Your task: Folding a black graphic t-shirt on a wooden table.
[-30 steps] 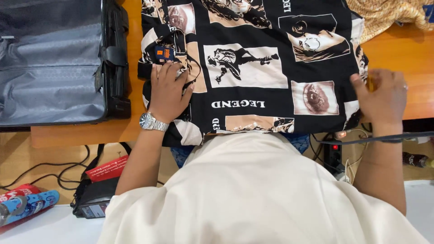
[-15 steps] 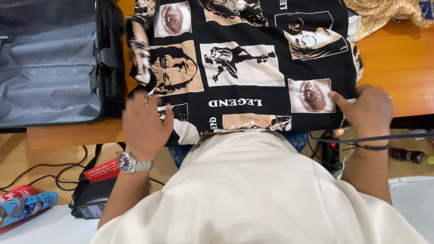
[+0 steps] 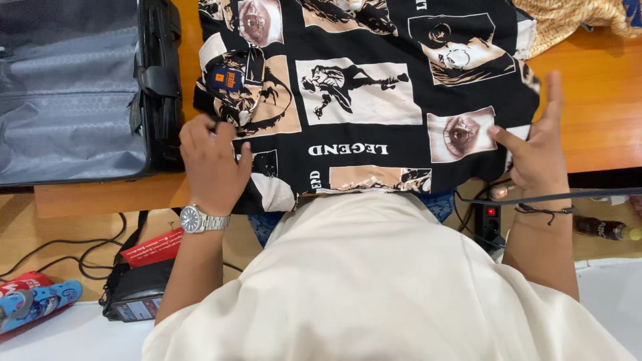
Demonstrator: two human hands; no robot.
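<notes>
A black shirt (image 3: 361, 100) printed with tan and white picture panels lies spread on the orange wooden table (image 3: 602, 113). Its left edge is folded in, showing a small orange tag (image 3: 226, 79). My left hand (image 3: 210, 167), with a silver wristwatch, has its fingers curled on the shirt's lower left edge just below that fold. My right hand (image 3: 535, 150) is at the shirt's right edge, fingers straight and spread along the edge, thumb resting on the fabric beside an eye print. My cream garment hides the shirt's near hem.
An open grey-lined suitcase (image 3: 73, 93) lies at the left on the table. A yellow patterned cloth (image 3: 575, 20) sits at the far right. On the floor are cables (image 3: 67, 254), a black device (image 3: 137, 294), a power strip (image 3: 493, 224) and a bottle (image 3: 605, 229).
The shirt's left edge, lifted half a second ago, is folded in again with the tag showing. My right hand has opened from a curled hold, and the right edge has shifted.
</notes>
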